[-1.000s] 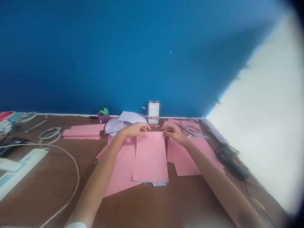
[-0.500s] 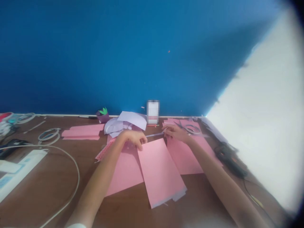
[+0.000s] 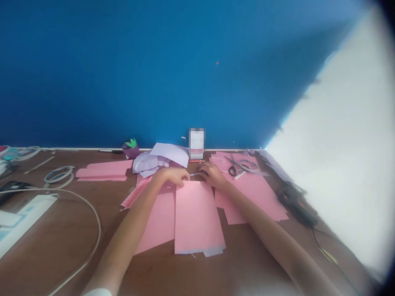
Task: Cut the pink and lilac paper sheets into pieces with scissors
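Observation:
A pink paper (image 3: 199, 218) with a pale lower edge lies in front of me on the table. My left hand (image 3: 175, 176) is closed at its upper left corner, fingers bent and thumb on the paper. A thin pale strip (image 3: 195, 174) stretches between my two hands, just above the paper's top edge. My right hand (image 3: 212, 175) has its fingers closed at the strip's right end, near the paper's upper right corner. Both hands partly hide the strip's ends, and I cannot tell whether it is tape or paper.
More pink sheets (image 3: 247, 197) lie to the right, with scissors (image 3: 232, 165) and a tape roll (image 3: 248, 165) on them. Crumpled lilac paper (image 3: 169, 154) and a small purple pot (image 3: 131, 151) are at the back. A white power strip (image 3: 29, 222) and cable lie left.
The pink paper has turned straighter, its lower end swinging left. My right hand has moved left, closer to my left hand, and less of the pale strip shows between them.

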### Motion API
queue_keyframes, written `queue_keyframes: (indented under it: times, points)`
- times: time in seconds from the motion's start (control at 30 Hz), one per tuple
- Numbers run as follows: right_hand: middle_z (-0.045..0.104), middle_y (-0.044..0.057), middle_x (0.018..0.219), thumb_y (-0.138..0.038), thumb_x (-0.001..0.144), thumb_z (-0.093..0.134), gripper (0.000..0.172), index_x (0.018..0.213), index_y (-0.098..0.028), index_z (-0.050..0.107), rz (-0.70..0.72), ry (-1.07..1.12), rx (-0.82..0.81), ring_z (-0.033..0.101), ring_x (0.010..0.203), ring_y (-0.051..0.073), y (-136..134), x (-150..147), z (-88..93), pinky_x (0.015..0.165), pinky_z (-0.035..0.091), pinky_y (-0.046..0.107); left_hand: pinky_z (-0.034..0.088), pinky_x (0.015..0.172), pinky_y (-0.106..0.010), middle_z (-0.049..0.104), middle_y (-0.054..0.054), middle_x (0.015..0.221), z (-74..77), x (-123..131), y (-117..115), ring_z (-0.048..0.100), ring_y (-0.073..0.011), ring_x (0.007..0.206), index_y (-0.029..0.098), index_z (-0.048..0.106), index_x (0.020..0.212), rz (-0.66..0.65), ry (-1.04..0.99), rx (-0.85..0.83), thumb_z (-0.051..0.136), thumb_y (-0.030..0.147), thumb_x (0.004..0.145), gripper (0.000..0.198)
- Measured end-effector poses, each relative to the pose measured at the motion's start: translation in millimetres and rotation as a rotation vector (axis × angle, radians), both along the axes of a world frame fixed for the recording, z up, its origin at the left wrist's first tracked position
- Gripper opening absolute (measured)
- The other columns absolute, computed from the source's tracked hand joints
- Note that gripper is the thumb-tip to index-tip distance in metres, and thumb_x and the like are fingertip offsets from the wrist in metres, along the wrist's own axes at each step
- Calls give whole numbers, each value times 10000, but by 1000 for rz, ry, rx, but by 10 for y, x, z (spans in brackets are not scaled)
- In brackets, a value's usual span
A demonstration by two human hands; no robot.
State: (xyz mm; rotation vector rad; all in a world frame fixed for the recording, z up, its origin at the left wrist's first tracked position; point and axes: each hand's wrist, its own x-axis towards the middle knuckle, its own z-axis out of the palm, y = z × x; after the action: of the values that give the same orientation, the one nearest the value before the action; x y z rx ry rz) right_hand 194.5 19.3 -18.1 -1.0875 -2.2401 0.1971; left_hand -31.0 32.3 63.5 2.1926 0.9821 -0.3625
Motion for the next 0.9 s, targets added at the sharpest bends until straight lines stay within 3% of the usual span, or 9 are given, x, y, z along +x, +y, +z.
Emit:
queue_keyframes:
  times: [0.17,0.53,0.9]
  points:
    - [610,64,909,-138,817,550,83,772,-177,607,-68,-15,-47,512,928,207,-22,-27,16,816,371,351,371,577,-215,622,-18,937,49,-106,29,544,-160,742,238,603,1054,27,-53,58,509,201,597,468]
    - [570,86,937,-148,870,461,128,794,-189,556,-181,-173,9,451,932,233,-94,-100,24,782,353,350,378,573,-199,602,-19,927,-10,-176,112,548,-150,740,242,593,1093,91,-135,30,555,253,646,448]
    - [561,106,932,-39,831,379,205,837,-176,531,-211,-289,113,425,890,251,-146,-121,-29,724,321,355,369,495,-212,614,-19,899,-64,-241,143,518,-116,582,249,580,1116,171,-147,-86,584,320,665,456]
